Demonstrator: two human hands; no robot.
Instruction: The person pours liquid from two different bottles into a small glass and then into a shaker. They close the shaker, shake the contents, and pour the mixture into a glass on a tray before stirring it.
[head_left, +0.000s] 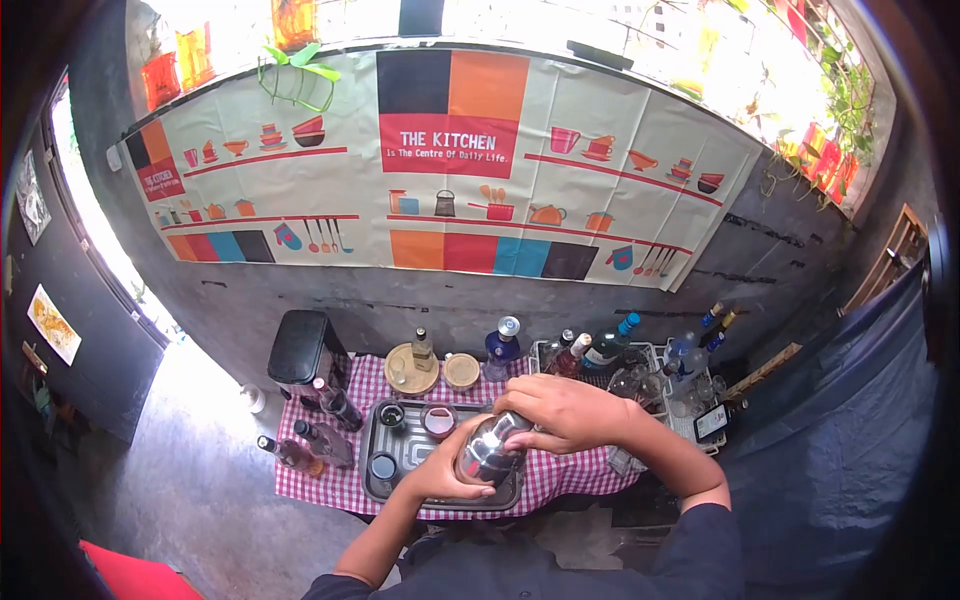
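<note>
A shiny metal cocktail shaker point(488, 452) is held tilted over the tray, between both my hands. My left hand point(444, 470) wraps round its lower body. Gripping its upper end is my right hand point(568, 412), whose fingers curl over the top and hide much of it. Beneath is a metal tray point(372, 478). On the tray stand a small dark bowl point(391, 414), a glass bowl with a reddish rim point(438, 420) and a small dark cup point(383, 466).
Several bottles point(325, 442) stand left of the tray, near a black bin point(300, 348). Behind are a round wooden board point(402, 372) with a small bottle, a wooden lid point(461, 371) and a blue bottle point(503, 345). Crates of bottles and glasses point(650, 385) and a phone point(711, 422) are at right.
</note>
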